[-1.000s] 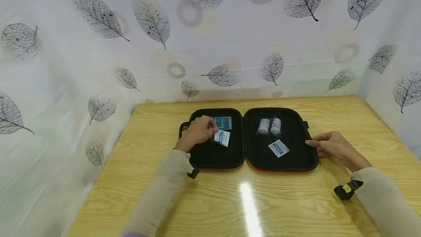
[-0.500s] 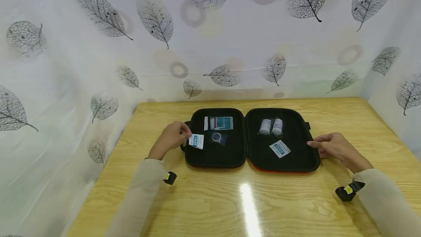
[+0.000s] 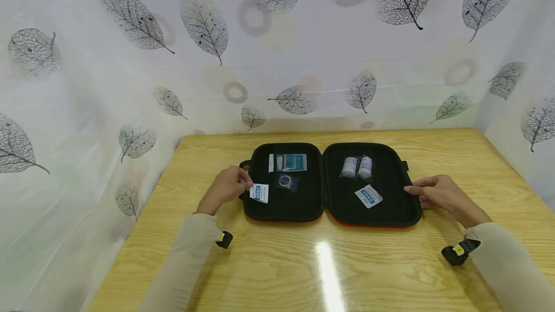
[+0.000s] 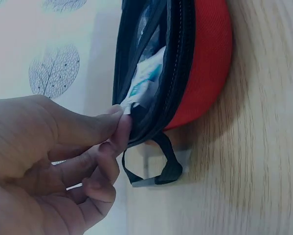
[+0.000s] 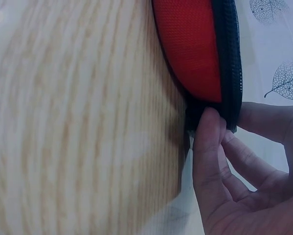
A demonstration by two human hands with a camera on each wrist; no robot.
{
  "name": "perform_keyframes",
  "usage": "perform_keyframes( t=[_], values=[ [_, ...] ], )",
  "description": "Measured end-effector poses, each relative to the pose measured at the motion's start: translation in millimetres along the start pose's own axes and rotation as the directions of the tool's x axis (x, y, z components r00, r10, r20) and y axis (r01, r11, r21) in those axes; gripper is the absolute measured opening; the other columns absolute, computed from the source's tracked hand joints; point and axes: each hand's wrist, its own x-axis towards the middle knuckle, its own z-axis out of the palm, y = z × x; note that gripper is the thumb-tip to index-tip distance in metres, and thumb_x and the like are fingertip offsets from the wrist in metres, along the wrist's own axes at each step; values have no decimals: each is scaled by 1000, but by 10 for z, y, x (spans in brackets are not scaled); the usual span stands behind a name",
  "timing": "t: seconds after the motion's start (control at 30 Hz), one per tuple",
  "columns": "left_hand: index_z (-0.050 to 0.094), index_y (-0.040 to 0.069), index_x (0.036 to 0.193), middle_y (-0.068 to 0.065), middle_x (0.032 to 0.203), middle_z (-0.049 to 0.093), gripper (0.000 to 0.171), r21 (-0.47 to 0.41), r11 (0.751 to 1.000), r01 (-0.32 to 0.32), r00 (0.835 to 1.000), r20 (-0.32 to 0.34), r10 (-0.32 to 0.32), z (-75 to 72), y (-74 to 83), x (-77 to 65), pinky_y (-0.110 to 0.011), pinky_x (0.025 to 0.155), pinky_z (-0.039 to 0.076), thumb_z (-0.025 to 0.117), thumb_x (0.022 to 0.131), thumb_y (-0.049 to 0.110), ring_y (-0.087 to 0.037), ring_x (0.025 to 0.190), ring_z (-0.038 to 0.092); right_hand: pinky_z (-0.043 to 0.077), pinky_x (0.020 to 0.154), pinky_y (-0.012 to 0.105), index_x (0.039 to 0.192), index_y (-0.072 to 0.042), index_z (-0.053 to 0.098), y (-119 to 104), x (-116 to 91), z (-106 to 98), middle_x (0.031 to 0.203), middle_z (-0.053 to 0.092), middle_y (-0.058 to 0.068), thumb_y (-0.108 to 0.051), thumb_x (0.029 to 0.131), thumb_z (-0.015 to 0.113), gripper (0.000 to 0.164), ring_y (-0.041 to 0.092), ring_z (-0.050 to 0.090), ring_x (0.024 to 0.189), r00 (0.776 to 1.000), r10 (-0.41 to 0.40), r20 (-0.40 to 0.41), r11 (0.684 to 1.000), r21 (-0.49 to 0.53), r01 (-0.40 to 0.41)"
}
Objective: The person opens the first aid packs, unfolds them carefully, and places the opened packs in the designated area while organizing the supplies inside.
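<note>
A zip case [image 3: 286, 208], red outside and black inside, lies unfolded on the table. At its left edge my left hand [image 3: 227, 186] pinches the corner of a small white packet with blue print [image 3: 261, 193] between thumb and fingertips. In the left wrist view the packet [image 4: 145, 81] reaches over the rim into the case. My right hand [image 3: 442, 194] holds the rim of the right half; the right wrist view has its thumb and fingers on either side of the zipped edge [image 5: 229, 63]. A matching white packet [image 3: 368, 196] lies in the right half.
Two white rolls in clear wrap, one a bandage-like roll [image 3: 349, 166], sit in the right half. The left half holds a teal packet [image 3: 295, 162] and a clear bag with a ring-shaped item [image 3: 286, 182]. A black handle loop [image 4: 161, 171] sticks out at left.
My left hand has carried the white packet leftward from the middle of the left half to its left side, then slightly lower. My right hand stays on the rim.
</note>
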Motion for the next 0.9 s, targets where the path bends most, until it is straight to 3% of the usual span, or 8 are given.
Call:
perform_keyframes(
  t=[0.17,0.57,0.9],
  values=[
    [72,6,84,-5,81,66,9,40,999,-24,1000,-14,25,87,78,26,-29,60,47,73,93,8,-18,69,58,59,71,31,134,21,49,13,1,-4,105,64,13,-34,98,69,68,16,63,81,1000,3,-1,1000,6,-3],
    [74,10,80,2,72,66,10,108,990,-91,995,-25,94,252,266,52,-29,60,47,76,89,11,-14,64,58,60,74,32,137,20,47,7,3,-7,118,60,22,-38,98,68,73,17,63,89,1000,4,5,1000,-2,-4],
    [76,10,83,3,73,67,7,127,986,-106,994,-8,108,340,341,64,-31,63,50,72,89,6,-14,66,59,60,73,31,136,20,47,18,8,-7,111,62,17,-36,98,68,71,16,63,86,1000,0,7,1000,13,0]
  ],
)
